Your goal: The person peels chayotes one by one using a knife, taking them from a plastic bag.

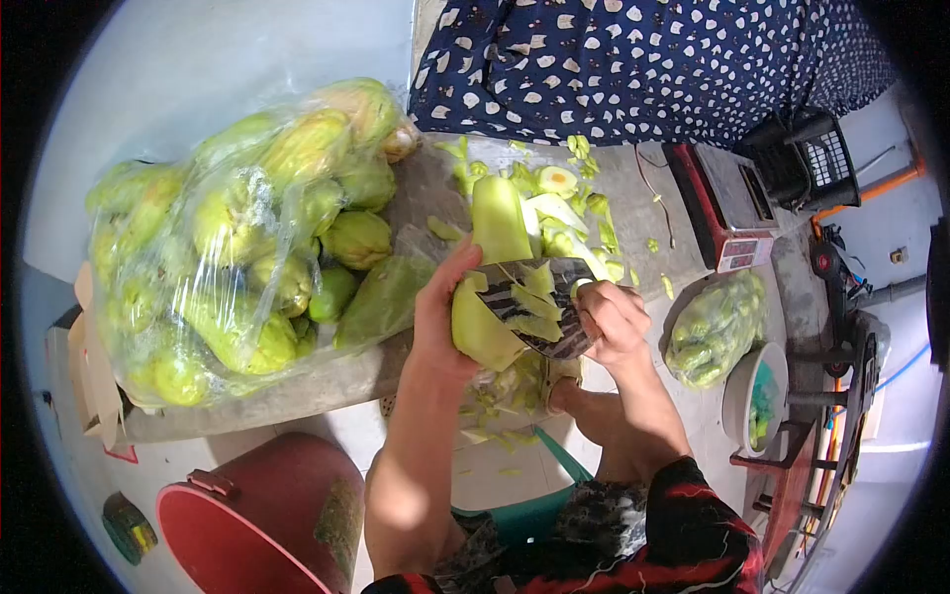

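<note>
My left hand (442,309) is wrapped around a partly peeled, pale green fruit (482,332) that looks like a green papaya. In my right hand (614,319) is a wide-bladed knife (554,322), its dark, mottled blade lying across the fruit. Strips of green peel (535,302) cling to the blade. Just beyond my hands a larger peeled fruit (500,220) rests on the concrete ledge (416,198). Peelings and cut pieces (569,238) lie scattered beside it. The knife's handle is mostly hidden by my fingers.
A clear plastic bag of green fruits (247,238) fills the left side of the ledge. A red bucket (262,515) stands below. To the right are a scale (727,203), a black basket (807,163), a filled bag (717,332) and a white tub (737,396). Patterned cloth (633,69) hangs behind.
</note>
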{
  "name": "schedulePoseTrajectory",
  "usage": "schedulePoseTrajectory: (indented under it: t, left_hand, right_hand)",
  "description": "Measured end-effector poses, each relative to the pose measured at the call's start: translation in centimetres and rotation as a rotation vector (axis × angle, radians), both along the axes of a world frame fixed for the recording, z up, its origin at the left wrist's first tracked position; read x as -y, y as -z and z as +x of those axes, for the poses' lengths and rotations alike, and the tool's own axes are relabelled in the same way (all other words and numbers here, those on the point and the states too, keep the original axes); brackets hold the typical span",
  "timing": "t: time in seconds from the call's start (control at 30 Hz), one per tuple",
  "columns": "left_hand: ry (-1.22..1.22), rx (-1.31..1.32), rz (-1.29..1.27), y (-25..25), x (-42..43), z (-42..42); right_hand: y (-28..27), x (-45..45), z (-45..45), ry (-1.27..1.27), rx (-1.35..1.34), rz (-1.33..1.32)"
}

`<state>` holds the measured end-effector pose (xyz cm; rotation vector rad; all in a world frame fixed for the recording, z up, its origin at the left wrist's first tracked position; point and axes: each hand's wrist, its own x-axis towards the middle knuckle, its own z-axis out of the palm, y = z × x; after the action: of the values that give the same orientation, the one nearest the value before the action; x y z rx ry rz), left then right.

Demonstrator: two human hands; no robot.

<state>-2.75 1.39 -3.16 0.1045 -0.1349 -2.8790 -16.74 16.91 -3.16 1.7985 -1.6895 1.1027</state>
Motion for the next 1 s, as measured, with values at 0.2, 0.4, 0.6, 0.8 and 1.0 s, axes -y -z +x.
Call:
schedulePoseTrajectory:
  t: [0.2,0.4,0.6,0.8,1.0]
  left_hand:
    - [-0.023,0.108,-0.078,0.4,-0.3,-0.2]
    - [-0.038,0.141,-0.075,0.4,-0.7,-0.4]
    - [-0.008,0.129,-0.113,-0.3,-0.6,-0.4]
    - [0.026,0.092,-0.123,-0.8,-0.4,-0.1]
    - [0.038,0.151,-0.107,0.1,-0.4,-0.1]
  right_hand:
    - [0.6,0.2,-0.2,0.117,-0.064,0.054]
    - [2.0,0.4,-0.8,0.121,-0.074,-0.012]
    - [2.8,0.4,-1.4,0.255,-0.061,0.064]
    - [4.0,0.5,-2.0,0.321,-0.036,0.068]
    - [4.7,0.5,-3.4,0.529,0.184,0.140]
